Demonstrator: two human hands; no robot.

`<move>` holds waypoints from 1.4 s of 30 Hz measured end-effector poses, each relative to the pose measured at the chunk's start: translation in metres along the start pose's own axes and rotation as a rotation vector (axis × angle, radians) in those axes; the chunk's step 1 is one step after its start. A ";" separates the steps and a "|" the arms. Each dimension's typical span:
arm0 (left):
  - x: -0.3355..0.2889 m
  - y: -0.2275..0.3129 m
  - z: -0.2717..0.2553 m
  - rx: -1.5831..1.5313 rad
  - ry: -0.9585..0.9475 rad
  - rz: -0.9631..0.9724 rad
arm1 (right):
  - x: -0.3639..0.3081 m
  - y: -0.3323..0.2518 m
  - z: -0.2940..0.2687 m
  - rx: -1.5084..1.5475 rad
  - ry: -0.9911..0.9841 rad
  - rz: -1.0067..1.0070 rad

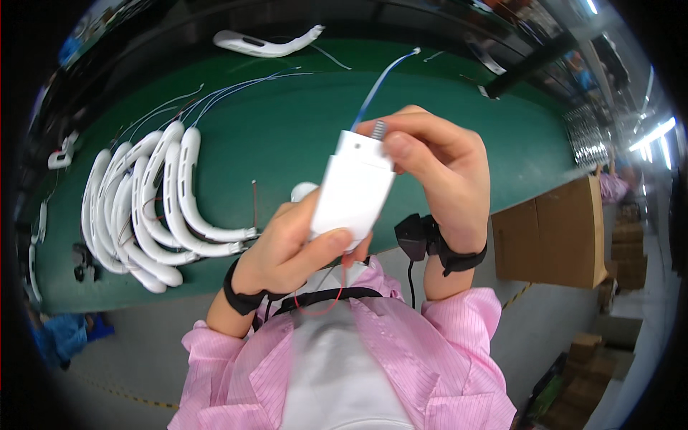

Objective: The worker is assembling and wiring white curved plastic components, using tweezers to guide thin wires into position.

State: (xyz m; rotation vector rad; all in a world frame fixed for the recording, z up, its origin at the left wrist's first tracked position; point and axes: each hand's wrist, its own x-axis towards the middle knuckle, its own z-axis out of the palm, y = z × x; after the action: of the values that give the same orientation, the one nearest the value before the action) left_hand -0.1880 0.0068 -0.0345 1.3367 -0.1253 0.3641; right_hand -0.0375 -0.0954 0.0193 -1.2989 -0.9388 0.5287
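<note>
Mid-frame, the left hand (290, 240) grips a white box (355, 188), likely light, stiff and slick, best held by its sides, while the right hand (448, 161) pinches a spring (379, 130).

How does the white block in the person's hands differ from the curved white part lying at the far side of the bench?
The white block is boxy with straight edges; the curved white part is long and bent. The block shows one small dark hole near its upper end; the curved part has dark slots. The left hand grips the block, while neither hand touches the curved part. Both are white.
</note>
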 end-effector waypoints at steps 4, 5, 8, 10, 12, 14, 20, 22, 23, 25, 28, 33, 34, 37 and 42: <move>0.004 0.010 -0.001 -0.185 -0.055 -0.131 | 0.007 -0.011 -0.012 -0.124 -0.114 0.072; 0.006 0.011 -0.002 -0.186 -0.061 -0.131 | 0.009 -0.010 -0.017 -0.126 -0.108 0.072; 0.012 0.011 -0.012 -0.224 -0.093 -0.243 | 0.022 0.010 -0.041 -0.217 0.095 0.105; 0.015 0.015 -0.016 -0.305 -0.238 -0.379 | 0.037 0.020 -0.068 -0.236 0.279 0.056; 0.023 0.012 -0.024 -0.295 -0.204 -0.435 | 0.051 0.040 -0.086 -0.240 0.257 0.078; 0.030 0.011 -0.031 -0.274 -0.138 -0.542 | 0.062 0.055 -0.098 -0.245 0.234 0.096; 0.033 0.020 -0.019 -0.133 0.355 -0.388 | 0.126 0.142 -0.222 -0.679 0.360 0.265; 0.036 0.010 -0.020 -0.139 0.411 -0.291 | 0.151 0.205 -0.299 -1.162 0.482 0.252; 0.036 0.009 -0.020 -0.136 0.432 -0.280 | 0.166 0.222 -0.308 -1.321 0.512 0.252; 0.043 0.003 -0.020 0.045 0.525 -0.246 | 0.188 0.254 -0.327 -1.350 0.523 0.303; 0.063 -0.005 -0.032 0.195 0.625 -0.334 | 0.216 0.284 -0.363 -1.375 0.575 0.440; 0.080 -0.017 -0.053 0.250 0.697 -0.389 | 0.257 0.294 -0.383 -1.416 0.499 0.574; 0.083 -0.018 -0.058 0.254 0.701 -0.389 | 0.262 0.296 -0.386 -1.450 0.509 0.660; 0.080 -0.013 -0.071 0.115 0.736 -0.425 | 0.271 0.286 -0.370 -1.417 0.549 0.755; 0.079 -0.026 -0.095 0.094 0.784 -0.447 | 0.275 0.305 -0.408 -1.405 0.527 0.772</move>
State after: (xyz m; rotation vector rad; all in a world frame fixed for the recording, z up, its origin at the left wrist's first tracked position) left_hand -0.1164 0.1085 -0.0578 1.1874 0.8387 0.4875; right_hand 0.4983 -0.0408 -0.1923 -2.9323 -0.2067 -0.0299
